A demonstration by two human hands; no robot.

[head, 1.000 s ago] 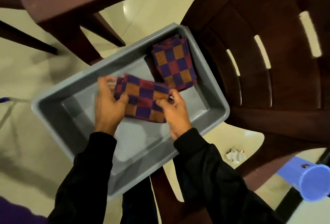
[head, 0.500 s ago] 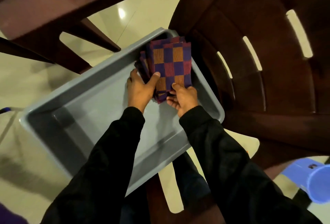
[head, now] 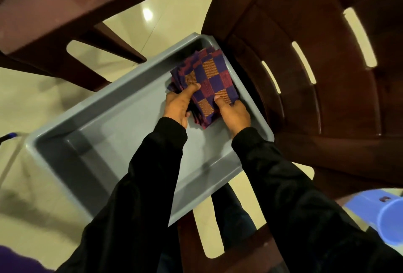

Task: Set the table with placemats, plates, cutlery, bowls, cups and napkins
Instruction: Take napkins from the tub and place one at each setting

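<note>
From the head camera, we saw both hands gripping a stack of checked napkins (head: 210, 81) in the far right corner of a grey plastic tub (head: 104, 142). The left hand (head: 177, 106) held the stack's left edge, thumb laid across the top cloth and fingers curled beneath; the right hand (head: 234, 115) held the near right corner, thumb pressed on top (its other fingers were hidden under the fabric). The napkins, woven in purple, red and orange squares, fanned slightly at their far edges. The tub sat beside a dark brown plastic chair (head: 327, 76) with slotted back, over a pale tiled floor (head: 32, 89). A blue plastic cup (head: 383, 218) showed at the lower right edge, and black sleeves (head: 139, 196) covered both arms
</note>
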